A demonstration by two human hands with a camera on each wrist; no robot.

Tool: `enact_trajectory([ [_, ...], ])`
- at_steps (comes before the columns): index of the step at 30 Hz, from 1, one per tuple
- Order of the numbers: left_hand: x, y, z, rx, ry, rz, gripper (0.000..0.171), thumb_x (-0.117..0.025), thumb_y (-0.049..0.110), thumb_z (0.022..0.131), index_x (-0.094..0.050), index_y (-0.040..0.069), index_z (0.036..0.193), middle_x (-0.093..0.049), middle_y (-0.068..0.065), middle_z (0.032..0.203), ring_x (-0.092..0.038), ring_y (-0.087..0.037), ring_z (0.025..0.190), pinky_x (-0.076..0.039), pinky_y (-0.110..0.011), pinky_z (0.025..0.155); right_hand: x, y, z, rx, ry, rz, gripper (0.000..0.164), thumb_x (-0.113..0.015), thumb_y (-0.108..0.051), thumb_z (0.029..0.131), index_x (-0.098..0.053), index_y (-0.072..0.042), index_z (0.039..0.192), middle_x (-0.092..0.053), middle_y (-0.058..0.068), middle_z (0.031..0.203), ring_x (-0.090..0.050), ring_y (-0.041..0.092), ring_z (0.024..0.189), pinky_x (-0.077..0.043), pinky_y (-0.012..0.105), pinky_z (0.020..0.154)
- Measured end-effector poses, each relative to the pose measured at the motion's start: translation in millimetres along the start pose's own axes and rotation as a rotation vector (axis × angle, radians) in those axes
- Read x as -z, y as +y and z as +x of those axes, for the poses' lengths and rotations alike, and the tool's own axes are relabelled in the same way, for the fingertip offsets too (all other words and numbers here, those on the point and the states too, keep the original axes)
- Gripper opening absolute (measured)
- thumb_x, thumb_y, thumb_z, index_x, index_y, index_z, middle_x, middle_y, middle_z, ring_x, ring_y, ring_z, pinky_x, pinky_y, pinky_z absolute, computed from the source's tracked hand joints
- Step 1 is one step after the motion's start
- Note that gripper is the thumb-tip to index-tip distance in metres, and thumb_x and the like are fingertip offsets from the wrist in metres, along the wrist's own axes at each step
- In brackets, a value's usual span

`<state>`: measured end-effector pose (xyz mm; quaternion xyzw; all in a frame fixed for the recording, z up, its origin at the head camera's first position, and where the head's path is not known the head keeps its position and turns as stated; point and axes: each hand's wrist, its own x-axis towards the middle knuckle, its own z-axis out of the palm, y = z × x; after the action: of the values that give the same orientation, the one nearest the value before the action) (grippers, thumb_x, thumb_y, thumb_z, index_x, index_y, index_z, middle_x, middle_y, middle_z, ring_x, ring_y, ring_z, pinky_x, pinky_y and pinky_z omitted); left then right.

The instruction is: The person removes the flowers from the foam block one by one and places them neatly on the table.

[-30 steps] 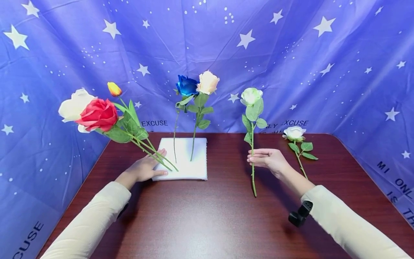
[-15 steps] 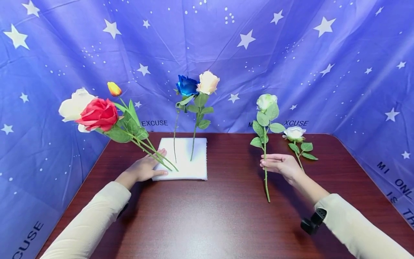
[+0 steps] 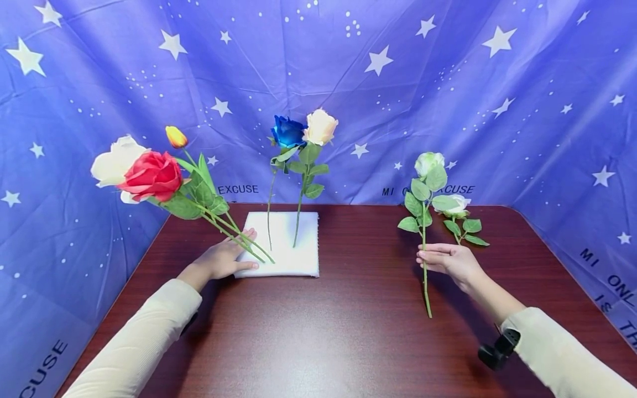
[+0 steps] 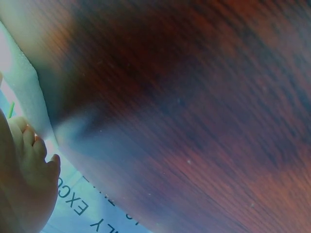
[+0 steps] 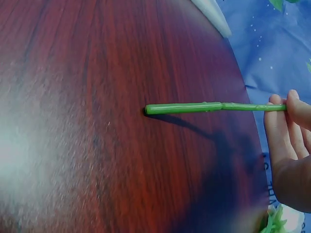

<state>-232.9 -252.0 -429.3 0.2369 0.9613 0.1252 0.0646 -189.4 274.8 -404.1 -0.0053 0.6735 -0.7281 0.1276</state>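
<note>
My left hand (image 3: pixel 222 260) lies with fingers spread on the left side of a white foam block (image 3: pixel 293 260). Stuck in that block are a red rose (image 3: pixel 151 176), a large white flower (image 3: pixel 119 157) and a yellow-orange tulip (image 3: pixel 176 137), all leaning left over the hand. A blue rose (image 3: pixel 287 131) and a cream rose (image 3: pixel 320 127) stand upright in it. Over the table's right side, my right hand (image 3: pixel 455 264) pinches the stem of a pale green rose (image 3: pixel 429 164) between thumb and fingers. The bare lower stem (image 5: pixel 184 108) points down toward the tabletop in the right wrist view.
A white rose (image 3: pixel 458 205) lies at the table's back right, partly hidden behind the green rose and right hand. The dark wooden table (image 3: pixel 318 337) is backed by a blue star-printed cloth (image 3: pixel 318 55).
My right hand has moved right and slightly nearer with the green rose, which now overlaps the white rose in the head view. The left hand has stayed on the foam block.
</note>
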Motion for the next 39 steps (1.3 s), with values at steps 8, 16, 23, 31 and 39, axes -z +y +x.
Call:
enact_trajectory([
  [8, 0.7, -0.7, -0.8, -0.033, 0.028, 0.026, 0.083, -0.06, 0.048, 0.089, -0.028, 0.001, 0.15, -0.026, -0.019, 0.158, -0.028, -0.039, 0.145, -0.029, -0.055, 0.116, 12.2, 3.5, -7.6, -0.031, 0.028, -0.021, 0.026, -0.062, 0.004, 0.089, -0.072, -0.02, 0.089, -0.075, -0.011, 0.086, -0.073, 0.006, 0.079, -0.06, 0.022, 0.072],
  [16, 1.6, -1.8, 0.3, -0.024, 0.016, 0.035, 0.084, -0.058, 0.05, 0.09, -0.026, 0.001, 0.151, -0.025, -0.019, 0.158, -0.029, -0.04, 0.144, -0.029, -0.054, 0.117, 18.6, 7.1, -10.1, -0.108, 0.076, -0.081, 0.025, -0.066, 0.0, 0.087, -0.074, -0.023, 0.083, -0.075, -0.01, 0.079, -0.072, 0.005, 0.074, -0.06, 0.02, 0.07],
  [23, 0.3, -2.0, -0.1, -0.022, 0.018, 0.039, 0.084, -0.058, 0.051, 0.09, -0.027, 0.001, 0.15, -0.026, -0.019, 0.158, -0.029, -0.04, 0.144, -0.029, -0.055, 0.116, 23.4, 11.5, -12.6, -0.211, 0.112, -0.113, 0.02, -0.068, -0.002, 0.086, -0.071, -0.021, 0.08, -0.074, -0.009, 0.073, -0.071, 0.003, 0.071, -0.059, 0.019, 0.068],
  [31, 1.6, -2.5, 1.4, -0.029, 0.01, 0.04, 0.084, -0.057, 0.051, 0.091, -0.026, 0.001, 0.151, -0.025, -0.019, 0.158, -0.028, -0.039, 0.145, -0.028, -0.055, 0.117, 30.9, 12.3, -15.5, -0.283, 0.151, -0.168, 0.019, -0.069, -0.01, 0.088, -0.07, -0.025, 0.076, -0.073, -0.012, 0.074, -0.069, -0.001, 0.07, -0.058, 0.016, 0.066],
  [39, 0.8, -2.6, 0.6, 0.002, -0.01, 0.017, 0.085, -0.058, 0.051, 0.09, -0.022, 0.004, 0.152, -0.021, -0.017, 0.16, -0.022, -0.036, 0.148, -0.025, -0.054, 0.119, 36.7, 12.1, -17.8, -0.373, 0.197, -0.157, 0.023, -0.067, -0.019, 0.09, -0.072, -0.027, 0.07, -0.072, -0.012, 0.068, -0.068, -0.002, 0.065, -0.056, 0.013, 0.061],
])
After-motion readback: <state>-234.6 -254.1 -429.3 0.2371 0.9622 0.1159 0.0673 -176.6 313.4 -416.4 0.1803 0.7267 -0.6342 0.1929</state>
